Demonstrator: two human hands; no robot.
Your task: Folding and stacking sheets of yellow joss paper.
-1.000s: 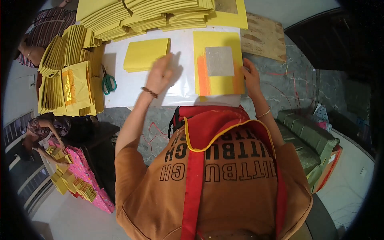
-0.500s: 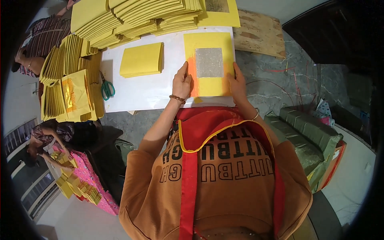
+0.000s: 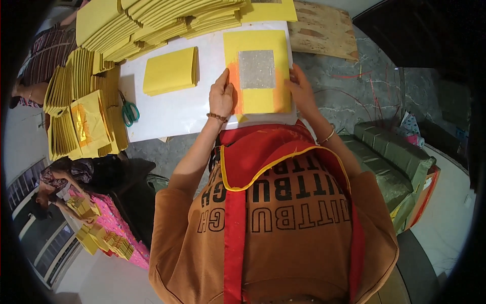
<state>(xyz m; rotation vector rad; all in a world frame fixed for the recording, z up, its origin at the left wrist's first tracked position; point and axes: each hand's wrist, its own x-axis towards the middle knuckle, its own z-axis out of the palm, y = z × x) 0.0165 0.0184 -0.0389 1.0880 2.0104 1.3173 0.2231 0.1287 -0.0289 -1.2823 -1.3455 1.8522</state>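
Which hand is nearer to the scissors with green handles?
Left. The left hand is at the left edge of the yellow paper, right of the scissors; the right hand is at the paper's right edge, farther away.

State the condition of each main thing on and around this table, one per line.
Yellow sheet: lying flat, orange along both sides
Grey square: flat on the sheet
Left hand: at the sheet's left edge, grip unclear
Right hand: at the sheet's right edge, grip unclear
Smaller yellow stack: folded, lying down
Scissors: lying down, blades too small to judge
Rear yellow piles: folded, stacked
Red apron: worn
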